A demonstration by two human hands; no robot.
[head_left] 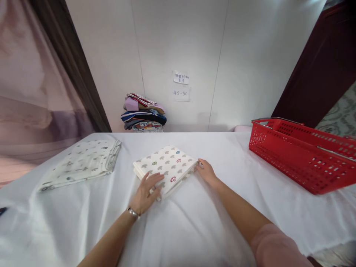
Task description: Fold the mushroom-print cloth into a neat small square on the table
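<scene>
A folded white cloth (169,167) printed with grey, red, blue and green mushroom-like shapes lies on the white-covered table (211,222). My left hand (147,191) rests on its near left edge, fingers spread over the top layer. At the cloth's right corner is my right hand (206,171), its fingertips closed together at the corner. Farther left on the table lies a second folded white cloth (83,163) with small dark prints.
To the right stands a red plastic basket (300,155) with metal handles. Several folded fabrics are piled in a stack (144,113) beyond the far table edge, against the wall. Two paper notes (181,93) hang on that wall. A pink curtain (36,92) borders the left side.
</scene>
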